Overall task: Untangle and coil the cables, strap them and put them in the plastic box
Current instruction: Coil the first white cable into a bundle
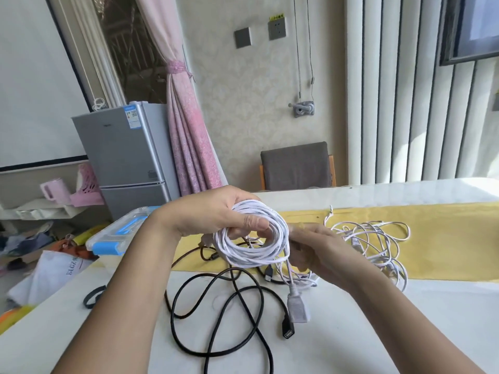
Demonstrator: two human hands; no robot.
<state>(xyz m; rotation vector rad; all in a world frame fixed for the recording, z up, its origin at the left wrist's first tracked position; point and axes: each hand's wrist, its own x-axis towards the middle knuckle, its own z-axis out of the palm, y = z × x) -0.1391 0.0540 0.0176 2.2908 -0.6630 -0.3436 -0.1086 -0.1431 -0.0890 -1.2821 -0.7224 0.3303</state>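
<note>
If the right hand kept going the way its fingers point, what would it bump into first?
Probably the white cable coil that the left hand grips: the right hand points up-left at its rim, very close, though blur hides the gap.

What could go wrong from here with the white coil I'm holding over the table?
The white coiled cable bears no visible strap; the left hand grips it, so loops could spring apart if that grip eases. Its dangling white connector end hangs above the loose black cable on the table and might snag it.
</note>
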